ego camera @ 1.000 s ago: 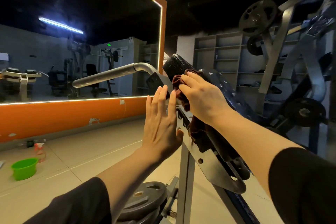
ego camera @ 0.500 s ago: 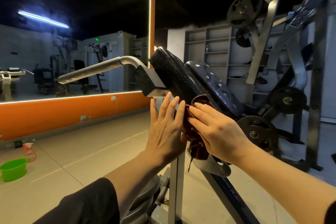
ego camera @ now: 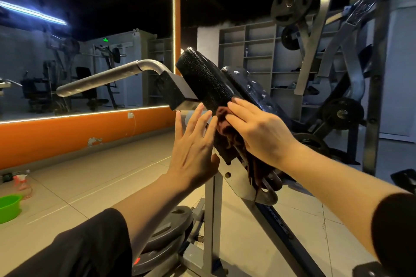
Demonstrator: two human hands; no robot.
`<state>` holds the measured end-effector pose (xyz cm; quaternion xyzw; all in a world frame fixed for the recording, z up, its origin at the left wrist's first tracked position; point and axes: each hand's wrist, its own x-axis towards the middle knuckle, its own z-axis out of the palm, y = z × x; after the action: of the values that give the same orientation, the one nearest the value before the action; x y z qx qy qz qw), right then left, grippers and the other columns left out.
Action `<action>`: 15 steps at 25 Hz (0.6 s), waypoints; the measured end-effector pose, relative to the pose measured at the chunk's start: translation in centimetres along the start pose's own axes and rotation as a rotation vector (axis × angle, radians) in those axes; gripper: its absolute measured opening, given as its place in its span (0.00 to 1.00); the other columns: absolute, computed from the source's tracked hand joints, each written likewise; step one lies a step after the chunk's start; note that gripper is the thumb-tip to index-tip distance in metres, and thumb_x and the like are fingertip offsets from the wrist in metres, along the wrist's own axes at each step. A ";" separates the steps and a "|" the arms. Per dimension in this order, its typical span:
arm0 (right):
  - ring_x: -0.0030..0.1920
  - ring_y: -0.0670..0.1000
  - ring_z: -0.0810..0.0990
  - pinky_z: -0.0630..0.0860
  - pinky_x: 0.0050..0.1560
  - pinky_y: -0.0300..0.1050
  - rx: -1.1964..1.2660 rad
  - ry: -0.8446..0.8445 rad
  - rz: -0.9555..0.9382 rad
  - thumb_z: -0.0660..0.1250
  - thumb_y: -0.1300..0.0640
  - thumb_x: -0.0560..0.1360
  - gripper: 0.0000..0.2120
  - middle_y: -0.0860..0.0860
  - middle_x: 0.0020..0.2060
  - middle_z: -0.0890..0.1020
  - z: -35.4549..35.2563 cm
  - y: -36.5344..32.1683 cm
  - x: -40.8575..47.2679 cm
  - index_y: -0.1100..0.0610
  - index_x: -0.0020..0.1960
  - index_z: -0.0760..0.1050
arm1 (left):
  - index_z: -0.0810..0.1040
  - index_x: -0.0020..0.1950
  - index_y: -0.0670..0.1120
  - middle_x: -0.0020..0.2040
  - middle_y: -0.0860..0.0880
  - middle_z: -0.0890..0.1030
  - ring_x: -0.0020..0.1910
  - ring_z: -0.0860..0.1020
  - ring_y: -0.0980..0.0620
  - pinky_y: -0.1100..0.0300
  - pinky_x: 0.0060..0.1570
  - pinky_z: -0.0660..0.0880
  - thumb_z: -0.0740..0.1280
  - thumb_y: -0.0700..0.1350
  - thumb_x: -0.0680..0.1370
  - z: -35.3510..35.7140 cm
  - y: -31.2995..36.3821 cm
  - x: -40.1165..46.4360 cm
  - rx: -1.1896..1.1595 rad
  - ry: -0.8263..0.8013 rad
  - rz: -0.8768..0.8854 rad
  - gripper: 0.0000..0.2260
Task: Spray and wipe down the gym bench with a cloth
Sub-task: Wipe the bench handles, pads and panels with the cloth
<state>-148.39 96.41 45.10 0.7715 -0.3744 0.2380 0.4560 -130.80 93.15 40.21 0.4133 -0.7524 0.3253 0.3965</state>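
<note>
— Where is the cloth sitting?
— It is lying against the side edge of the black padded gym bench, hanging down over the metal bracket below.

— What is the right hand doing?
— It is pressing the cloth to the pad, fingers nearly straight, not curled around it.

— And the left hand?
— It is held up flat beside the pad, fingers straight and spread, holding nothing.

— Anything on the floor?
— A green bowl and a spray bottle are standing near the orange wall.

No legible text. Lettering on the slanted frame rail is too blurred to read; the green sign in the mirror is unreadable.
</note>
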 end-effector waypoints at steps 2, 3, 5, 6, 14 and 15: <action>0.62 0.61 0.77 0.79 0.56 0.53 -0.032 -0.017 0.008 0.58 0.56 0.75 0.19 0.60 0.60 0.79 0.2 -0.1 2.5 0.63 0.59 0.79 | 0.67 0.72 0.40 0.72 0.41 0.68 0.76 0.56 0.41 0.38 0.74 0.45 0.76 0.49 0.67 -0.2 -0.1 0.2 -0.019 0.028 -0.026 0.37; 0.61 0.62 0.78 0.79 0.54 0.54 -0.061 -0.023 -0.014 0.58 0.56 0.75 0.18 0.60 0.60 0.80 0.2 0.1 2.6 0.62 0.59 0.79 | 0.67 0.72 0.40 0.72 0.41 0.68 0.76 0.57 0.40 0.38 0.74 0.45 0.76 0.48 0.67 -0.2 -0.2 0.3 -0.023 0.034 -0.033 0.37; 0.58 0.61 0.79 0.79 0.52 0.53 -0.096 -0.020 -0.067 0.60 0.56 0.76 0.17 0.60 0.60 0.80 0.0 0.7 0.4 0.61 0.59 0.79 | 0.68 0.71 0.39 0.71 0.40 0.69 0.75 0.58 0.40 0.39 0.74 0.45 0.77 0.48 0.66 -0.1 -0.7 0.1 -0.022 0.035 -0.035 0.37; 0.56 0.61 0.79 0.79 0.51 0.52 -0.100 -0.025 -0.087 0.62 0.55 0.75 0.17 0.60 0.59 0.80 -0.3 0.8 -1.1 0.61 0.59 0.79 | 0.69 0.71 0.39 0.71 0.40 0.69 0.75 0.58 0.40 0.39 0.74 0.45 0.77 0.48 0.65 -0.2 -0.9 -0.1 -0.024 0.034 -0.035 0.37; 0.49 0.60 0.78 0.80 0.37 0.48 -0.037 0.000 -0.024 0.72 0.62 0.69 0.15 0.61 0.55 0.79 -2.5 0.2 1.6 0.62 0.56 0.79 | 0.70 0.69 0.40 0.71 0.40 0.69 0.75 0.57 0.41 0.42 0.75 0.43 0.76 0.48 0.67 -2.2 -2.4 1.4 -0.051 0.100 -0.027 0.34; 0.50 0.62 0.78 0.81 0.38 0.49 -0.036 0.068 0.003 0.72 0.65 0.69 0.14 0.62 0.55 0.79 -2.7 0.1 3.9 0.63 0.54 0.79 | 0.70 0.70 0.40 0.71 0.40 0.69 0.75 0.57 0.41 0.42 0.75 0.43 0.76 0.48 0.67 -2.5 -2.9 1.6 -0.051 0.116 -0.037 0.34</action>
<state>-146.19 97.36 49.16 0.7540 -0.3639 0.2581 0.4820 -127.98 93.35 43.27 0.3972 -0.7285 0.3221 0.4558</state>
